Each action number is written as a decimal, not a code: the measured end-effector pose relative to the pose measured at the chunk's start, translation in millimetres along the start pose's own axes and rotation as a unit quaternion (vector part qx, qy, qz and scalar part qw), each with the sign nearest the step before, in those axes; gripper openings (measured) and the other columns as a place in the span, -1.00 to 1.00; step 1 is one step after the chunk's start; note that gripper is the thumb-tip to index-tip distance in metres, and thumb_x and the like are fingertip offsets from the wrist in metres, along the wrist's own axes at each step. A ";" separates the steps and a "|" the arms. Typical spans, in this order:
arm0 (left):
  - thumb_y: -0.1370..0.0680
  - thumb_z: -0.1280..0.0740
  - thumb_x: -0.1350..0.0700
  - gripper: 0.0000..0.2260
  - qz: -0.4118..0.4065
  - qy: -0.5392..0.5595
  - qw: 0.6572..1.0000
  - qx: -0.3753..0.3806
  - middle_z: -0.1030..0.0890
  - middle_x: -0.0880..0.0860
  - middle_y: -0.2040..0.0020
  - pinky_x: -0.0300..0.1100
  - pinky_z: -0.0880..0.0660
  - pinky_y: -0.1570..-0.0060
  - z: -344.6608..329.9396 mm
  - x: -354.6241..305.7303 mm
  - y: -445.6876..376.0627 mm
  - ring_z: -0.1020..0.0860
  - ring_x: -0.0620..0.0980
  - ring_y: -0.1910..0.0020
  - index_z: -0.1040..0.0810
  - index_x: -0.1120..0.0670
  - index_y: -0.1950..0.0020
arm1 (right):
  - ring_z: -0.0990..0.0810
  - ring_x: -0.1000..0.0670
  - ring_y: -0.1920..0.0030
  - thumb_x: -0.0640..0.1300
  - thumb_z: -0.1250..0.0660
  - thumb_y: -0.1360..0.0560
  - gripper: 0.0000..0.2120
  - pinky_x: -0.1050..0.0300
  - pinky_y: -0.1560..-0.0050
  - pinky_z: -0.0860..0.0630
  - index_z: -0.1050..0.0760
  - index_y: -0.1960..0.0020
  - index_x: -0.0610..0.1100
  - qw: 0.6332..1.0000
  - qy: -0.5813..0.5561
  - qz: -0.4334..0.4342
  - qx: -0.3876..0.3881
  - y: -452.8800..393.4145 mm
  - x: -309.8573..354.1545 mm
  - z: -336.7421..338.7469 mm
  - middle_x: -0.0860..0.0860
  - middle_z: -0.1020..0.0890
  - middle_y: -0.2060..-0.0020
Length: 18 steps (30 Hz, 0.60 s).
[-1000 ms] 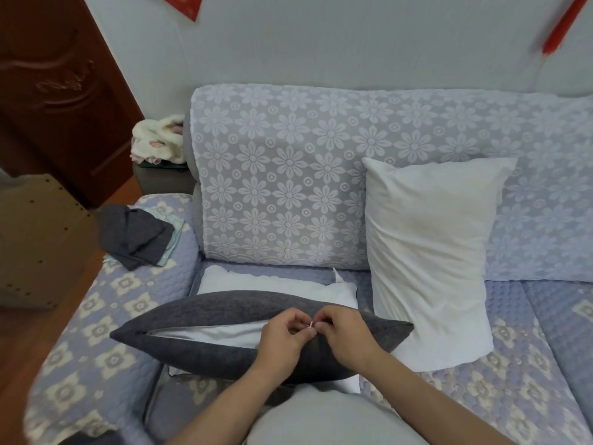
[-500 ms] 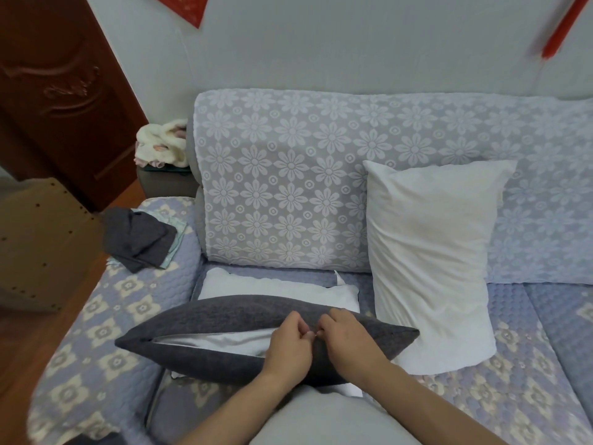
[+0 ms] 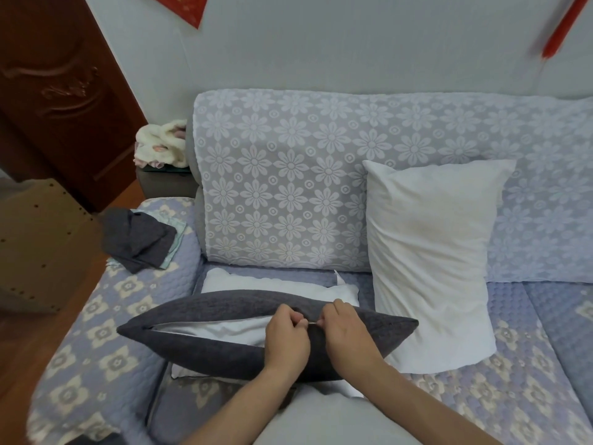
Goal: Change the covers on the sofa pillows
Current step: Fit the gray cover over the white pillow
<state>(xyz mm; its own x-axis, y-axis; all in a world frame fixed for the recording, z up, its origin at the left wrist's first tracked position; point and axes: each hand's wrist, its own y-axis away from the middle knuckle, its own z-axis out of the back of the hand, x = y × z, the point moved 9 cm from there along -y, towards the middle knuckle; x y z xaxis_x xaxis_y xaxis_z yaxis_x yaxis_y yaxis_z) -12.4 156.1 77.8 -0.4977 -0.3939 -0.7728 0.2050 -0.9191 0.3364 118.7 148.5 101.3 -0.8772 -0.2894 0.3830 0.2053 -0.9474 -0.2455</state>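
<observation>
Head view, looking down at a sofa (image 3: 545, 332) under a quilted floral cover. Across the seat front, lying flat: a dark grey pillow cover (image 3: 224, 351) with a white pillow insert (image 3: 221, 329) showing through its open zipper slit on the left part. Left hand (image 3: 287, 340) curled, thumb and fingers pinching the edge of the grey cover at the slit, right where the opening ends. Right hand (image 3: 348, 334) just beside it, fingers curled too, pinching the same seam; something small and thin between the two grips, likely the zipper pull, too small to tell for sure. Beneath the grey cover, flat on the seat: a second white pillow (image 3: 276, 284), its far edge and a corner sticking out. To the right, a bare white pillow (image 3: 430, 258) upright, leaning against the backrest with the lace flower throw (image 3: 288, 187). On the left armrest, a crumpled dark grey cloth (image 3: 134, 242) lying over a pale folded piece. Behind the armrest, a small cream bundle of fabric (image 3: 162, 146) on a low surface. Brown wooden door (image 3: 54, 91) at far left, red paper decorations on the white wall.
</observation>
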 end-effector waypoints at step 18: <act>-0.59 -0.35 0.18 -0.86 -0.117 -0.121 0.984 -0.054 -0.49 -0.07 0.05 -0.18 -0.36 -0.06 39.4 -7.4 -28.6 -0.42 -0.07 -0.02 -0.47 0.02 0.14 | -0.27 0.04 0.28 -0.41 -0.45 -0.39 -0.68 0.11 0.28 -0.27 -0.35 0.23 -0.11 0.996 0.028 -0.072 -0.032 -13.0 -39.7 8.0 -0.04 -0.43 0.28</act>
<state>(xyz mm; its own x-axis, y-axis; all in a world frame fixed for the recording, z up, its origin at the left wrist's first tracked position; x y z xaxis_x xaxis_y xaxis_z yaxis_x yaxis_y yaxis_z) -47.8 185.7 95.1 -0.7261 -0.1692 -0.6665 0.1422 -0.9852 0.0953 154.3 171.2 96.4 -0.9191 -0.1406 0.3681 0.0487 -0.9676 -0.2479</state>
